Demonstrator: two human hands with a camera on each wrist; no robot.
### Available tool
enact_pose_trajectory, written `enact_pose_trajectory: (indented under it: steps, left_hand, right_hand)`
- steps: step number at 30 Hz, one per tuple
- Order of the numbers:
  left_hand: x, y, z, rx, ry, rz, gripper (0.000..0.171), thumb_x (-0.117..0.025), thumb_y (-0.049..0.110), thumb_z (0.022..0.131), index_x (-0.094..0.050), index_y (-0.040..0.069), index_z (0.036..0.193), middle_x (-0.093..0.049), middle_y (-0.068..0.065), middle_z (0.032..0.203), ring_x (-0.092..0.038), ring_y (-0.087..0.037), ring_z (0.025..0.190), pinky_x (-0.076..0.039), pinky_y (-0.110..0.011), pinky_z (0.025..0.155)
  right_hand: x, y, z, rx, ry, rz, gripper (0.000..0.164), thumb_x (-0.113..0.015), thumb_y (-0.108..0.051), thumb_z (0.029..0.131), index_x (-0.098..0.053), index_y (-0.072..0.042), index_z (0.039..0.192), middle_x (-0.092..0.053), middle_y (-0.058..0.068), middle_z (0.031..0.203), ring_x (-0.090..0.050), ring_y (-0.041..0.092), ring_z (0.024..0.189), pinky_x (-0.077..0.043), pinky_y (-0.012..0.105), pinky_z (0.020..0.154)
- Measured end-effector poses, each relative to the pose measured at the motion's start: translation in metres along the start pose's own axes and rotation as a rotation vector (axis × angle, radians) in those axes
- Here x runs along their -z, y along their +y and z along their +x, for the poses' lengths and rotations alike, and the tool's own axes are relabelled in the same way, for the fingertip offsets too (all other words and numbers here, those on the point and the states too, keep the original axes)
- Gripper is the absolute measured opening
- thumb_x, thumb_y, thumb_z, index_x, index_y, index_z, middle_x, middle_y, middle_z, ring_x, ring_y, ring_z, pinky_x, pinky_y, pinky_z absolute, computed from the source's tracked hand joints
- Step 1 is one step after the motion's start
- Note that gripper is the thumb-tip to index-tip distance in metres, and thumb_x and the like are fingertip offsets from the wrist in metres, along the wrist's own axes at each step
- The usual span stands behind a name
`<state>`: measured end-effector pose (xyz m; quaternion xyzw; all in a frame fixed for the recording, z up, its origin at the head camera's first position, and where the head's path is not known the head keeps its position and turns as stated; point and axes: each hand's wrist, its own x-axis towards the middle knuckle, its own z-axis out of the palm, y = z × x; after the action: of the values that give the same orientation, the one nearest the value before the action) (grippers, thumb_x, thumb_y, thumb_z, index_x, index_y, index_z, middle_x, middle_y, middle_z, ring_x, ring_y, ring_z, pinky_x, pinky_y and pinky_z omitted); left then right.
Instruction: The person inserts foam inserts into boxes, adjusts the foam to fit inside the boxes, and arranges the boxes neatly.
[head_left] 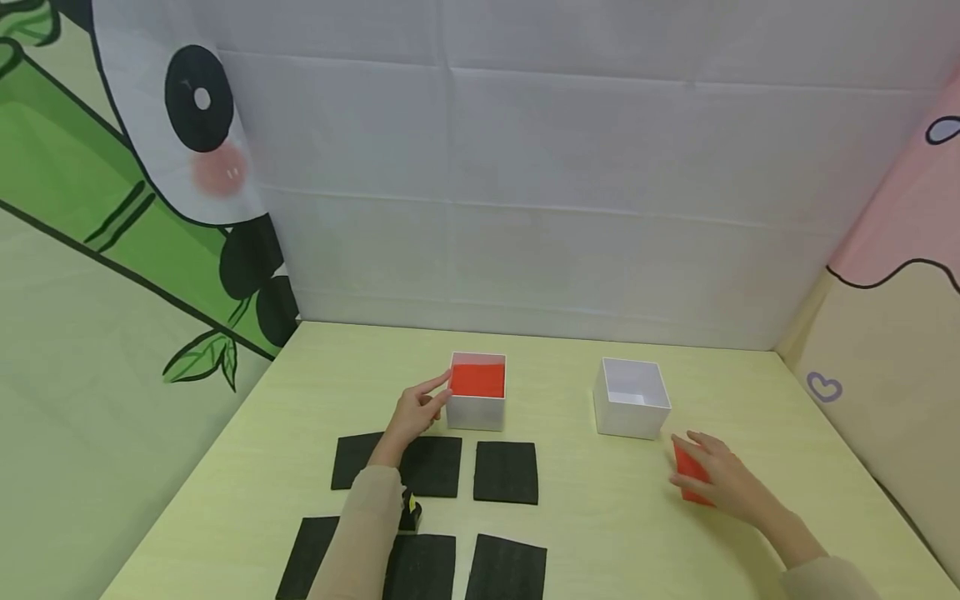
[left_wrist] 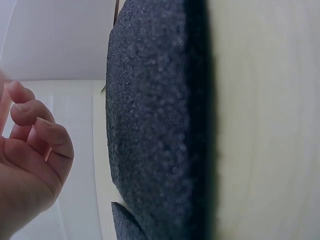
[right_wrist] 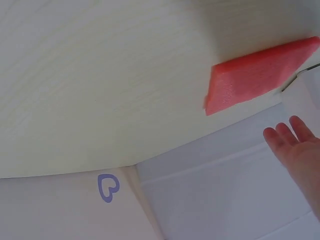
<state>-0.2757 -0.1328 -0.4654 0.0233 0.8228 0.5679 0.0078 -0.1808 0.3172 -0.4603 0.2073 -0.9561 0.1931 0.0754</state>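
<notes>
The left white box [head_left: 476,414] has a red square piece [head_left: 477,380] inside it. My left hand [head_left: 412,415] reaches to that box's left side, forefinger and thumb stretched out right at the rim; its other fingers [left_wrist: 42,125] are bent. On the table to the right lies a red foam square [right_wrist: 260,75]. Over it in the head view is my right hand [head_left: 723,477], fingers spread and covering part of the square. From the right wrist, the fingertips [right_wrist: 270,134] show straight, with a gap between them and the foam.
A second white box [head_left: 632,400], with no piece showing inside, stands between the left box and my right hand. Several black foam squares [head_left: 506,472] lie in two rows at the front left. A small black and yellow object [head_left: 411,510] is partly hidden by my left sleeve.
</notes>
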Motion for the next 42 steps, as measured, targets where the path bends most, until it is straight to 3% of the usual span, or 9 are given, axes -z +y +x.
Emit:
enact_pose_trajectory:
  steps: [8,15,24,36,42]
  left_hand:
    - [0.001,0.0,-0.002,0.003,-0.011,-0.011,0.043,-0.058,0.023,0.088,-0.05,0.02,0.13,-0.045,-0.007,0.056,-0.033,-0.014,0.043,-0.029,-0.023,0.043]
    - [0.001,0.0,-0.001,-0.004,-0.013,-0.015,0.043,-0.058,0.023,0.087,-0.05,0.02,0.13,-0.045,-0.007,0.056,-0.034,-0.014,0.044,-0.029,-0.022,0.043]
    - [0.0,-0.003,0.0,0.013,-0.013,-0.021,0.043,-0.059,0.023,0.087,-0.05,0.022,0.129,-0.045,-0.006,0.055,-0.034,-0.014,0.044,-0.029,-0.023,0.043]
    - [0.001,-0.002,-0.001,0.009,-0.018,-0.015,0.043,-0.058,0.023,0.087,-0.05,0.021,0.13,-0.044,-0.006,0.055,-0.033,-0.014,0.043,-0.028,-0.023,0.043]
    - [0.001,-0.002,0.001,0.007,-0.013,-0.017,0.043,-0.059,0.024,0.087,-0.05,0.021,0.129,-0.045,-0.006,0.055,-0.034,-0.014,0.043,-0.028,-0.023,0.043]
  right_hand:
    - [-0.002,0.019,-0.006,0.042,-0.038,-0.015,0.057,-0.074,-0.03,0.071,-0.058,0.004,0.114,-0.044,0.031,0.119,-0.04,0.047,0.105,-0.036,0.059,0.081]
    - [0.002,0.028,-0.007,-0.017,-0.14,-0.015,0.061,-0.071,-0.038,0.072,-0.058,0.0,0.117,-0.039,0.034,0.124,-0.034,0.051,0.11,-0.033,0.06,0.082]
    - [0.002,0.039,-0.012,-0.054,-0.235,-0.054,0.063,-0.074,-0.036,0.067,-0.057,0.0,0.116,-0.039,0.039,0.119,-0.032,0.057,0.108,-0.033,0.061,0.082]
    - [0.001,0.048,-0.007,-0.1,-0.288,-0.002,0.071,-0.076,-0.035,0.064,-0.052,0.003,0.119,-0.035,0.041,0.12,-0.03,0.058,0.107,-0.032,0.063,0.08]
    - [0.0,0.048,-0.006,-0.072,-0.25,-0.028,0.069,-0.078,-0.035,0.062,-0.055,0.001,0.117,-0.043,0.035,0.111,-0.039,0.051,0.099,-0.036,0.059,0.078]
